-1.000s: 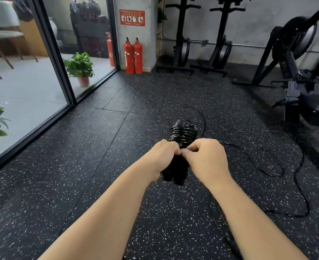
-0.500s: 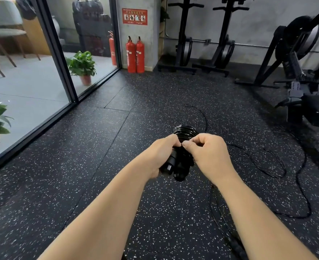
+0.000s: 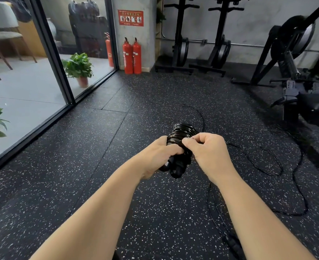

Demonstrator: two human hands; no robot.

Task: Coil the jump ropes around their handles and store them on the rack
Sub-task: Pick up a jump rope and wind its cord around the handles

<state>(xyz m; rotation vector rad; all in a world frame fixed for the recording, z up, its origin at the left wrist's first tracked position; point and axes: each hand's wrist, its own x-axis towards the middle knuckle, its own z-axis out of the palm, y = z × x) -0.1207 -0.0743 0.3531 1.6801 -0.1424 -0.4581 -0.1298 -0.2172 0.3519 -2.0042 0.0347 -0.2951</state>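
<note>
With our left hand (image 3: pixel 159 154) gripping the handles (image 3: pixel 173 168) and our right hand (image 3: pixel 208 152) pinching the rope (image 3: pixel 182 132) just beside its knuckles, we judged a slackened pinch could let the coils spring loose, while another rope (image 3: pixel 264 160) lay right of it.

In my left hand (image 3: pixel 160 156) and right hand (image 3: pixel 209 154) I hold the glossy black coiled jump rope on its black handles (image 3: pixel 181 134); a second thin black rope (image 3: pixel 264 166) is uniformly black. The rubber floor tiles (image 3: pixel 79 175) are black with a dense white speckle pattern. The two cylindrical fire extinguishers (image 3: pixel 132 55) are red, below a red sign with white figures (image 3: pixel 130 17), and the potted plant (image 3: pixel 78 66) has green leaves in a reddish pot.
</note>
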